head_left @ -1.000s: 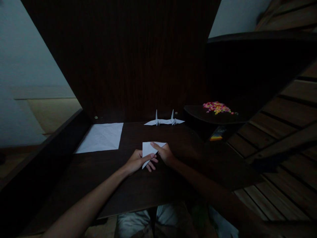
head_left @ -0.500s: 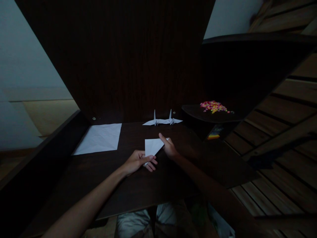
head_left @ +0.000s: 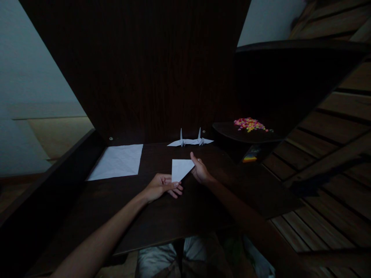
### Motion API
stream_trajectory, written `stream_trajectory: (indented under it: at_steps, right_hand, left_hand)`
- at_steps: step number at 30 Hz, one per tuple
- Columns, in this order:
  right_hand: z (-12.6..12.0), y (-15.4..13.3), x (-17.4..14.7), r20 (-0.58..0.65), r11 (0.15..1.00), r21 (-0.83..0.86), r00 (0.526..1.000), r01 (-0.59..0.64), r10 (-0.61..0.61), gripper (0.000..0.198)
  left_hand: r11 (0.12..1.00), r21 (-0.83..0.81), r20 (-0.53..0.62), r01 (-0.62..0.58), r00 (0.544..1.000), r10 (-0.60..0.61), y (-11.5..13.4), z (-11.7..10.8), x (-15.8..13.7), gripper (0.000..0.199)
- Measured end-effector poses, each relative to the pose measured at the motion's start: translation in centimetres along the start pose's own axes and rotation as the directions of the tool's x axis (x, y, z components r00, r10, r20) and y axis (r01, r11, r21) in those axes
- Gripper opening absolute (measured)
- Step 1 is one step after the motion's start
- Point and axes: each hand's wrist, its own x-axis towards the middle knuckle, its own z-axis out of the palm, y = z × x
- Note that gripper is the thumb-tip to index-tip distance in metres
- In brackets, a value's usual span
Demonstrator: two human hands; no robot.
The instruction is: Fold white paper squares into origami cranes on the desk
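A folded piece of white paper (head_left: pixel 180 168) is held up just above the dark desk, between both hands. My left hand (head_left: pixel 162 187) pinches its lower corner, thumb on top and the other fingers behind. At its right corner, my right hand (head_left: pixel 199 170) grips the paper with the thumb pointing up; some of those fingers are hidden. Two white origami cranes (head_left: pixel 190 142) stand side by side behind the hands, wings meeting. Off to the left lies a larger creased white sheet (head_left: pixel 117 161).
On a low curved shelf (head_left: pixel 226 129) at the right sits a pile of small colourful pieces (head_left: pixel 249 124). A small box with a yellow and orange stripe (head_left: pixel 249 156) shows beneath it. The dark desk (head_left: pixel 139 231) has a raised side board on the left and a tall back panel.
The folded paper has shifted slightly up and to the right. My right hand has risen a little with its corner, while my left hand stays nearly in place.
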Motion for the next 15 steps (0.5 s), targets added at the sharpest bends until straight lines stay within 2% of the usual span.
stream_trajectory:
  at_steps: [3, 6, 10, 15]
  right_hand:
    - [0.74, -0.88, -0.39, 0.075, 0.995, 0.07, 0.995, -0.07, 0.065, 0.048]
    - [0.61, -1.16, -0.69, 0.093, 0.999, 0.007, 0.995, -0.045, 0.044, 0.043]
    - [-0.03, -1.11, -0.8, 0.031, 0.998, -0.05, 0.999, 0.035, -0.034, 0.04]
    - [0.2, -0.96, -0.64, -0.053, 0.998, 0.051, 0.998, -0.042, 0.044, 0.034]
  left_hand:
    - [0.999, 0.036, -0.018, -0.008, 1.0, 0.009, -0.05, -0.1, 0.02, 0.036]
    - [0.998, 0.067, -0.059, -0.014, 0.998, 0.018, -0.19, -0.3, -0.03, 0.037]
    - [0.994, 0.101, -0.084, -0.03, 0.996, 0.039, -0.25, -0.46, -0.18, 0.035]
    - [0.99, 0.136, -0.068, -0.049, 0.996, 0.059, 0.01, -0.36, -0.26, 0.033]
